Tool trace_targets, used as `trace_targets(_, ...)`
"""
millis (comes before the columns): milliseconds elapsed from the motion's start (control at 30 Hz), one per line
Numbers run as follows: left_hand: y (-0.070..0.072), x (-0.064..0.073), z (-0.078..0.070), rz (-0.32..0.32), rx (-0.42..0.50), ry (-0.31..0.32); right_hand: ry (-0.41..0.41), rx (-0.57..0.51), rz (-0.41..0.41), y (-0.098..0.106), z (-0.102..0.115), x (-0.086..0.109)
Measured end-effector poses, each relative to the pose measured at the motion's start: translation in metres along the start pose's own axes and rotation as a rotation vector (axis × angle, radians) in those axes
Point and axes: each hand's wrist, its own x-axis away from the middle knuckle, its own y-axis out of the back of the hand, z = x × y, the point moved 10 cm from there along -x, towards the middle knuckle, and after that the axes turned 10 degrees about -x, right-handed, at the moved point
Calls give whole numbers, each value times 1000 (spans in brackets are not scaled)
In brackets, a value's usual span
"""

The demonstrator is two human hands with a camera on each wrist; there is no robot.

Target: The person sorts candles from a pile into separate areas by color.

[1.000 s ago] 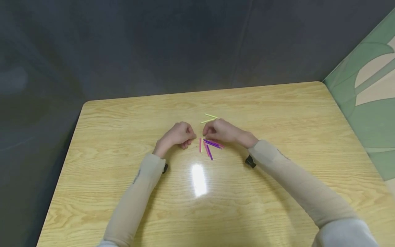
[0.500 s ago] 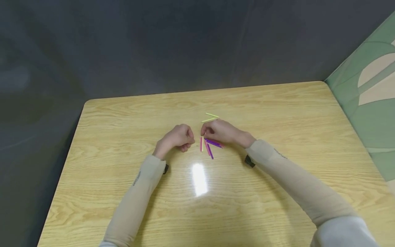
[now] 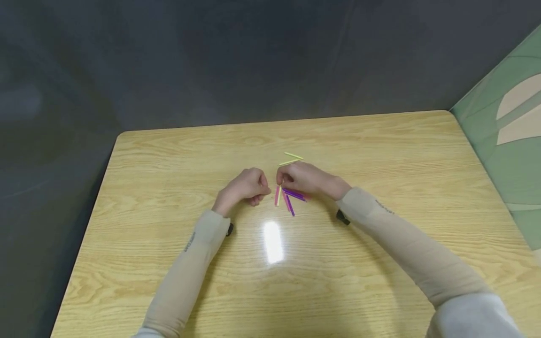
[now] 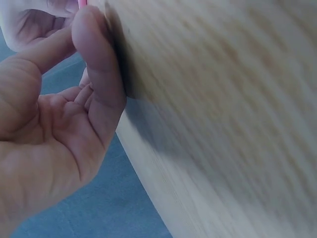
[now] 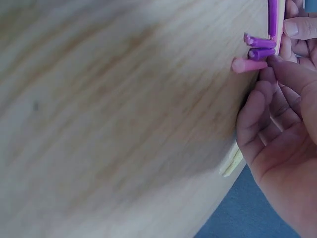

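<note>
sticks in pink, purple and yellow lie on the wood-grain table in front of you, most of them grouped between and just below your two hands. your left hand is at the left of this group: fingers bent, thumb and index fingertip set narrow. whether it pinches anything, you cannot tell from these views. in the left wrist view, a short length of pink shows just beside the index fingertip; contact is unclear.

your right hand is at the far end of the group, thumb and index finger likewise set narrow, their tips next to the upper ends of a pink stick and a yellow stick. whether this hand grips either one, you cannot tell. the two sticks lie side by side, leftmost in the group.

to their right, a second pink stick and a purple stick lie at a slant. two more purple sticks lie at a flatter angle toward your right wrist; a third pink stick shows beside their ends in the right wrist view. beyond your right hand, two yellow sticks lie at an angle to each other, right ends close together.

you wear beige sleeves. a dark panel stands behind the table, a green patterned panel at its right.
</note>
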Motion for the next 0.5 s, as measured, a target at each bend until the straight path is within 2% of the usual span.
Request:
trace_targets(167,-2,0,-3,-8,-11,-7,18,-41,32,-2,0,2)
trace_targets(500,-2,1,-1,-11,-2,4,57,-32,41,-4,0,3)
